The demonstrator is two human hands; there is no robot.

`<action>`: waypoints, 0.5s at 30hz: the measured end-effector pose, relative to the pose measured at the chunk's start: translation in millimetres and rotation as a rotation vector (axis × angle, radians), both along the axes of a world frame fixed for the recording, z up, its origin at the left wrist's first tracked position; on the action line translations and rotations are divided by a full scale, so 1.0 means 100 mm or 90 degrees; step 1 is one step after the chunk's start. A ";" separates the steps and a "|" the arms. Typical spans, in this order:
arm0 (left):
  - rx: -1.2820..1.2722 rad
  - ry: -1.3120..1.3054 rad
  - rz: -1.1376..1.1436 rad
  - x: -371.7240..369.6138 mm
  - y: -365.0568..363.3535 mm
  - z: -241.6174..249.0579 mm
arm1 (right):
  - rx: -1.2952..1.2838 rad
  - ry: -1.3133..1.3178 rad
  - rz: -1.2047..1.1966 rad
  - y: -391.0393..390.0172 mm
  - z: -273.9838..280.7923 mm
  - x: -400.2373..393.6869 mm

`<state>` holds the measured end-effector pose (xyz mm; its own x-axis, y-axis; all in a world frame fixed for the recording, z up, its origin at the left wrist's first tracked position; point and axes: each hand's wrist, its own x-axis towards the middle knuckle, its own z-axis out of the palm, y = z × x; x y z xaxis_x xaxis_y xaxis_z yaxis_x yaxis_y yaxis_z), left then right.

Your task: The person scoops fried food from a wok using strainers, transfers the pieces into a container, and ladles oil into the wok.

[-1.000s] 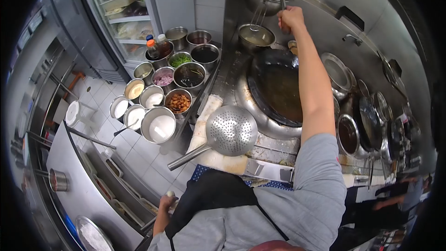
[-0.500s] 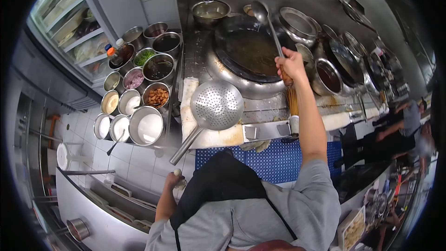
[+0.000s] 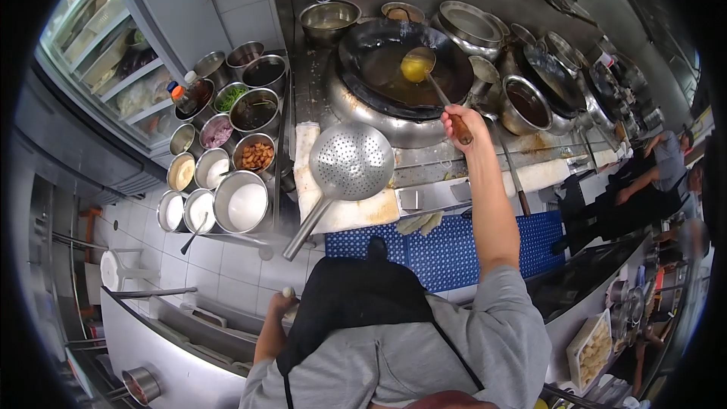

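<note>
My right hand [image 3: 462, 127] is closed around the wooden handle of a ladle [image 3: 441, 96]. The ladle's bowl holds clear yellow liquid and sits over the middle of a black wok [image 3: 352, 79], which has thin brownish liquid in it. My left hand [image 3: 280, 307] hangs low beside my black apron [image 3: 356, 295], with its fingers curled. A small pale end sticks out of it, but I cannot make out what it is. A perforated metal strainer [image 3: 352, 160] rests on a folded cloth [image 3: 371, 210] at the stove's front, its handle jutting over the edge.
On the left, several metal pots hold sauces, white powders, chopped greens [image 3: 231, 97] and brown fried pieces [image 3: 254, 155]. A pot of dark sauce [image 3: 526, 106] stands right of the wok. Two people [image 3: 655, 163] are at the far right. A blue mat [image 3: 447, 254] covers the floor.
My right hand has brought the ladle from above the wok's far rim down over its middle. Yellow liquid now shows in the bowl. My left hand stays low at my side.
</note>
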<state>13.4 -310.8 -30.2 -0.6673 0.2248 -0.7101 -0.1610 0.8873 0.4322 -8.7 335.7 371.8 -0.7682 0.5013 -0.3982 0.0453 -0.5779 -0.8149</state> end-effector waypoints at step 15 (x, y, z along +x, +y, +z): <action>-0.006 0.086 -0.002 -0.14 0.25 0.02 | -0.619 0.352 0.041 -0.28 0.13 -0.17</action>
